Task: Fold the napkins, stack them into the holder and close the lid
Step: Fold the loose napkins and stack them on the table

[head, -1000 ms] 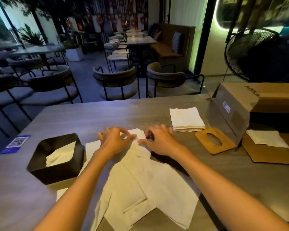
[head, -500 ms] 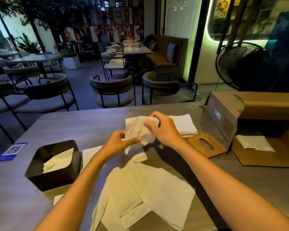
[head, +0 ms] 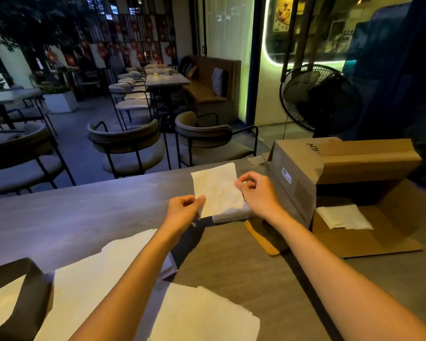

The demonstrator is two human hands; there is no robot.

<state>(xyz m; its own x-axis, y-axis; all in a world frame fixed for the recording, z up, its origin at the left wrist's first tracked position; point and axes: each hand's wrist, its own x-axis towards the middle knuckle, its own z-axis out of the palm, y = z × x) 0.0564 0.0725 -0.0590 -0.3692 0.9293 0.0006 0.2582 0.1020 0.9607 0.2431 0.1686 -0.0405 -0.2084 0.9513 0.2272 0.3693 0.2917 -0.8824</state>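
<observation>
Thin white paper napkin (head: 217, 190), held in the air at 12 o'clock, over the folded stack (head: 231, 214) — left hand (head: 182, 210) pinches its lower-left corner, right hand (head: 258, 193) its right edge. Risk: uneven pull probably skews or tears the fold; holder (head: 15, 291) waits at 8 o'clock.

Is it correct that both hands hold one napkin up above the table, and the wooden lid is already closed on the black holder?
Not fully. The left hand and right hand do hold one napkin up, but the head view shows the wooden lid lying on the table beside the cardboard box, while the black holder stands open.
</observation>
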